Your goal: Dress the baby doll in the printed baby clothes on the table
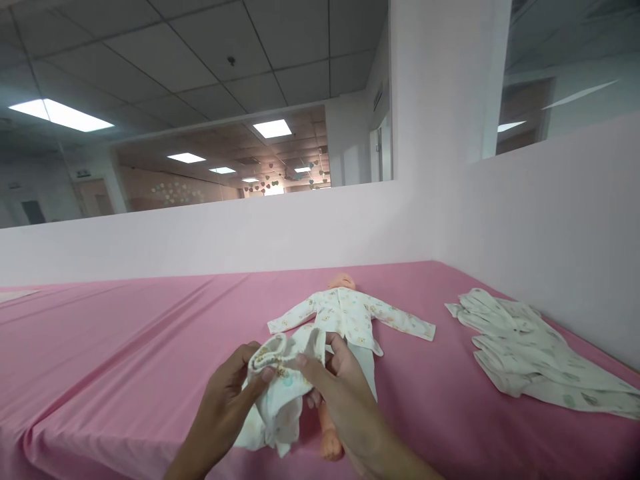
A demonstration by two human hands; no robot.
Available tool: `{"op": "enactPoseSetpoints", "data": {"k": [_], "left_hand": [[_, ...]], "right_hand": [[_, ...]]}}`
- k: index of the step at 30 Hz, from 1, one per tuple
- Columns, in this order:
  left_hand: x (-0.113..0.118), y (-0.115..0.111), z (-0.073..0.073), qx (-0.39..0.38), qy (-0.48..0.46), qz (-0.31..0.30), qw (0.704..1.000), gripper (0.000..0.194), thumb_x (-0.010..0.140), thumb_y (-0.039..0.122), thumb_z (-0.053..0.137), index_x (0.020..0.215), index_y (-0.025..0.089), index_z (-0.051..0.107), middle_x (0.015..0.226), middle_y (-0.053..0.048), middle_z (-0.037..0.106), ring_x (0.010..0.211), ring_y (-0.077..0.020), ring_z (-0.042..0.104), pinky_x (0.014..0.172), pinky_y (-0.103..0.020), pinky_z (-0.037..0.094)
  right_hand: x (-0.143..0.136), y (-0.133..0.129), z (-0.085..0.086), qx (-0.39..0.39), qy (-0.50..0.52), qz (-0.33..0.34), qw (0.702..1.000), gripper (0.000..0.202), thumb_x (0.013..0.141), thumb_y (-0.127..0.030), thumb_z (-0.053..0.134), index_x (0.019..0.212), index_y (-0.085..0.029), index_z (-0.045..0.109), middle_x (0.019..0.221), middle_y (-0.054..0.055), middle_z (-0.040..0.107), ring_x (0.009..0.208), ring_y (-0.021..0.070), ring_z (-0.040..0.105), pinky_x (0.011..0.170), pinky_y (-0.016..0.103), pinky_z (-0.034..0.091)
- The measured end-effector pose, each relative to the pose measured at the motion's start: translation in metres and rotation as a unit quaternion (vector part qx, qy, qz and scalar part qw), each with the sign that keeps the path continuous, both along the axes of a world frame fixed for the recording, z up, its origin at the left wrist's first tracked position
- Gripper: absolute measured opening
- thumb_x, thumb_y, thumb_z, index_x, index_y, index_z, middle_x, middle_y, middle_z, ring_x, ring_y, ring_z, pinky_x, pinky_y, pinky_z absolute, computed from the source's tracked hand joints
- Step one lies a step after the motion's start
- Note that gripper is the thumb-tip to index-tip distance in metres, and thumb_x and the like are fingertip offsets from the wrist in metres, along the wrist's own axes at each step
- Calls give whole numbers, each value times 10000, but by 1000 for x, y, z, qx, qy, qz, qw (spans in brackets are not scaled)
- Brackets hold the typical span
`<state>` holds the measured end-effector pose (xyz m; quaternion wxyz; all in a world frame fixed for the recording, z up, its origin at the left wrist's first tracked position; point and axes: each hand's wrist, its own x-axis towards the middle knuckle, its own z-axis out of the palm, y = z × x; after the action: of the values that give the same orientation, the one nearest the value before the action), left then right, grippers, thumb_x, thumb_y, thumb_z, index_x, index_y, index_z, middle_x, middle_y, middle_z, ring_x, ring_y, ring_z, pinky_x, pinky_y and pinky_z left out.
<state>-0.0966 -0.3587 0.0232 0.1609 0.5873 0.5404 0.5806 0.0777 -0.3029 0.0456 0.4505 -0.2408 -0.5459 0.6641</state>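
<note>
A small white baby garment (286, 407) with a coloured print is bunched between my two hands, its lower part hanging over the table. My left hand (227, 393) pinches its gathered edge from the left, thumb on top. On the opposite side my right hand (345, 390) grips the same edge between thumb and fingers. Just behind, a baby doll (343, 281) lies on its back with its arms spread. It wears a printed white long-sleeved top (345, 313). One bare doll foot (331, 445) shows beneath my right hand; the other leg is hidden by the garment.
Pink cloth (150, 360) covers the table, with creases on the left. More white printed baby clothes (530, 347) lie crumpled at the right, near the wall. A white wall (280, 233) with a large window borders the back; another wall closes the right side.
</note>
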Motion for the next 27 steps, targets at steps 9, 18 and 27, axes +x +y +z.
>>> {"op": "enactPoseSetpoints", "data": {"k": [9,18,27], "left_hand": [[11,-5,3,24,-110,-126,986,686,595,429,907,1189,266,605,1337,-118,548,1173,-325,559,897,-343,515],[-16,1,-5,-42,-162,1,986,357,699,449,817,836,201,599,717,14,582,555,-122,525,476,-186,409],[-4,-12,38,179,-71,129,973,255,745,404,771,688,204,622,803,-48,627,725,-183,569,562,-215,442]], "right_hand": [[8,-8,12,-5,-26,-1,1000,428,835,-409,619,1225,-259,525,774,-22,614,700,160,589,651,266,457],[26,0,12,115,-40,-182,976,466,896,-454,547,1319,-281,457,766,-19,577,672,176,542,623,288,461],[20,-19,2,444,-188,-164,861,208,878,-270,543,1039,-304,670,1065,75,622,973,251,596,856,387,474]]}}
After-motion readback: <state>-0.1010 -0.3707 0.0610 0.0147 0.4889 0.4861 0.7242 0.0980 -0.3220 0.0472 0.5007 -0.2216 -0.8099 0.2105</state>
